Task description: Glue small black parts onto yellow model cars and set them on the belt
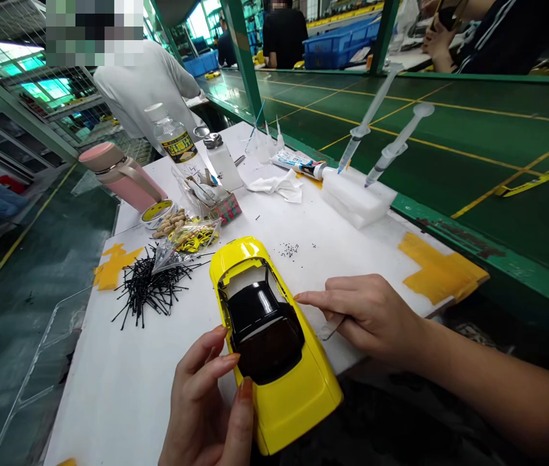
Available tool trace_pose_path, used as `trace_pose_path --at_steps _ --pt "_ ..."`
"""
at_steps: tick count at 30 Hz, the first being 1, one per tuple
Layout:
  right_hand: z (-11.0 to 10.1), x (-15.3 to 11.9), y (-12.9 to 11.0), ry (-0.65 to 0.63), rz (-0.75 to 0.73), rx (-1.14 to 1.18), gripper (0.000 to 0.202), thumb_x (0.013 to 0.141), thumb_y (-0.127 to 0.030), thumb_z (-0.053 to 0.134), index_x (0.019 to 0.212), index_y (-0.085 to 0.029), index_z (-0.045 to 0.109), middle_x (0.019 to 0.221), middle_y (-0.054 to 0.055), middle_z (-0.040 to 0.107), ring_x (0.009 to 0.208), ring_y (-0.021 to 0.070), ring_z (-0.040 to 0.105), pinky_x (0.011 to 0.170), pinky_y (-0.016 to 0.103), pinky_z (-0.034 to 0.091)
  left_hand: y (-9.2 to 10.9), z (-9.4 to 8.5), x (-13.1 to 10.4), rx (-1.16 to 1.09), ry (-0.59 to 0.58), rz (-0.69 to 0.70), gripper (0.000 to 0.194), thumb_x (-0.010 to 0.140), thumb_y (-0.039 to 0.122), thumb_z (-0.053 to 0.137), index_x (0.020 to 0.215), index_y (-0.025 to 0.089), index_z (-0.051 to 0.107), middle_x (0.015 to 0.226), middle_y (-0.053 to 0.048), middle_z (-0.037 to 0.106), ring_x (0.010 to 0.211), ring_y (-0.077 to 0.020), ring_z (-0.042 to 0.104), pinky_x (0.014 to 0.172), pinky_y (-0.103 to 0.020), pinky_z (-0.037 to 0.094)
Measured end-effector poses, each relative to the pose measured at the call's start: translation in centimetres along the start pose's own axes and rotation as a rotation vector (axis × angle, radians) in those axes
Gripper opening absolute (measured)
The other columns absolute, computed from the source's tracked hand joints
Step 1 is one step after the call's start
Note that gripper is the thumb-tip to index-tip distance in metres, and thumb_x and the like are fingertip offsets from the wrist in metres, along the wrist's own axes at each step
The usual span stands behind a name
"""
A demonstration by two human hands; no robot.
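Note:
A yellow toy car body with a black roof and dark rear window is tilted over the front of the white table. My left hand grips its left side, thumb and fingers against the edge. My right hand is at the car's right side, its index finger stretched out to touch the body edge. Its other fingers are curled on a small whitish piece, perhaps cloth or paper. Tiny black parts lie scattered beyond the car.
Left on the white table are black thin sticks, a bag of yellow parts, a pink bottle and tape. Two syringes stand in a white foam block. A green conveyor runs behind; other people sit beyond.

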State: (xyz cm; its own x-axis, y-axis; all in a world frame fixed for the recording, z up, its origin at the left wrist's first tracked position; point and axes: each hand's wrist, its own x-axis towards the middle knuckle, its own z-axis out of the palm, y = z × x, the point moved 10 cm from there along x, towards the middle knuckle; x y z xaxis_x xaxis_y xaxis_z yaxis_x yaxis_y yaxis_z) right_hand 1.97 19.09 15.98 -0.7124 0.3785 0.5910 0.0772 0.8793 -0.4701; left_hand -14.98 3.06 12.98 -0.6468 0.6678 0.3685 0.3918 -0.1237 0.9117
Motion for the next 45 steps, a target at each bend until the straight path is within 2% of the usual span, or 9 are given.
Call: trace_pose_path --at_steps 7,15,24,34,38,45 --pt "0.50 -0.64 0.50 0.031 0.012 0.041 0.044 0.093 -0.001 0.046 0.120 -0.013 0.079 0.070 -0.001 0.065 0.058 0.0114 0.057 0.058 0.024 0.042 0.07 0.01 -0.07 -0.005 -0.006 0.013 0.021 0.095 0.016 0.076 0.113 0.026 0.079 0.143 -0.010 0.067 0.131 -0.0274 0.067 0.120 -0.045 0.052" --pt "0.27 -0.46 0.06 0.020 -0.007 0.035 0.042 0.093 0.000 0.046 0.116 -0.009 0.080 0.068 -0.002 0.061 0.059 0.0110 0.056 0.057 0.024 0.041 -0.16 -0.35 -0.10 -0.015 0.027 0.012 0.018 0.093 0.018 0.080 0.109 0.024 0.080 0.141 -0.010 0.069 0.130 -0.0278 0.068 0.119 -0.044 0.054" --pt "0.29 -0.60 0.10 0.035 -0.005 0.053 0.043 0.093 0.001 0.045 0.115 -0.010 0.080 0.067 -0.003 0.058 0.059 0.0106 0.053 0.058 0.025 0.039 0.01 -0.19 0.05 -0.010 0.013 0.022 0.019 0.093 0.016 0.078 0.110 0.025 0.080 0.142 -0.010 0.068 0.130 -0.0275 0.068 0.118 -0.044 0.055" --pt "0.42 -0.58 0.34 0.020 0.018 0.031 0.043 0.093 -0.001 0.047 0.119 -0.010 0.081 0.070 -0.001 0.062 0.060 0.0116 0.056 0.058 0.025 0.041 -0.11 -0.27 -0.19 -0.001 0.022 0.019 0.021 0.092 0.016 0.079 0.111 0.024 0.080 0.143 -0.011 0.068 0.134 -0.0295 0.066 0.122 -0.049 0.051" --pt "0.01 -0.30 0.25 0.021 0.026 0.056 0.042 0.094 0.000 0.046 0.116 -0.006 0.081 0.071 0.001 0.066 0.060 0.0114 0.060 0.059 0.023 0.045 -0.12 -0.29 -0.11 0.006 0.023 0.022 0.021 0.092 0.017 0.079 0.111 0.024 0.080 0.144 -0.011 0.068 0.133 -0.0298 0.067 0.121 -0.049 0.052" --pt "-0.25 0.22 -0.26 0.016 -0.009 0.044 0.044 0.092 0.002 0.045 0.113 -0.004 0.083 0.066 0.000 0.062 0.057 0.0117 0.059 0.055 0.024 0.045 -0.08 -0.32 -0.09 0.010 0.024 0.024 0.022 0.092 0.017 0.079 0.112 0.025 0.080 0.142 -0.011 0.069 0.133 -0.0301 0.067 0.122 -0.050 0.052"
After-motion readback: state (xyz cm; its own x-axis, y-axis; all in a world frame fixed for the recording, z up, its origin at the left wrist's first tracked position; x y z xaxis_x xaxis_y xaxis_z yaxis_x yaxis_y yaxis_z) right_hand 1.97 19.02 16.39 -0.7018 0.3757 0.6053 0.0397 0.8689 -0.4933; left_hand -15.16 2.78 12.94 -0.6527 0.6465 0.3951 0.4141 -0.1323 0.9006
